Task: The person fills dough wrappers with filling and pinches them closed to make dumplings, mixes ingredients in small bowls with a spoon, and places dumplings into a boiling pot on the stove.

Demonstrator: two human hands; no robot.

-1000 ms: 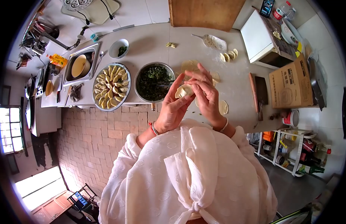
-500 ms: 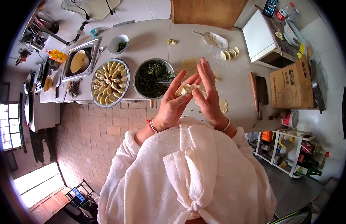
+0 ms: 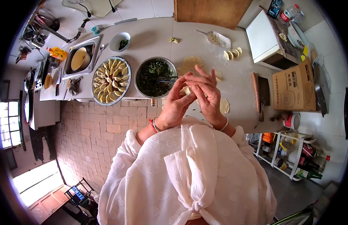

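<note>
Between my two hands, over the counter's front edge, is a pale dumpling (image 3: 186, 90), partly covered by fingers. My left hand (image 3: 174, 107) grips it from the left with fingers curled round it. From the other side my right hand (image 3: 208, 100) closes its thumb and fingers on the same dumpling, its fingers crossing over the left ones. Just left of them sits a metal bowl (image 3: 137, 80) of chopped green filling (image 3: 153, 77) with a utensil in it. Flat dough wrappers (image 3: 192, 61) lie behind my hands, and another wrapper (image 3: 224, 106) lies to the right.
A round tray (image 3: 94, 95) full of dumplings stands left of the bowl. Behind it are a small bowl (image 3: 114, 44) and a sink (image 3: 67, 73). To the right lie a scoop (image 3: 218, 39), folded dough pieces (image 3: 233, 53), a rolling pin (image 3: 255, 92), a cleaver (image 3: 263, 91) and a cardboard box (image 3: 293, 87).
My fingers have folded in from an outstretched pose and now close round the dumpling, hiding more of it. My right hand has tipped over toward the left one.
</note>
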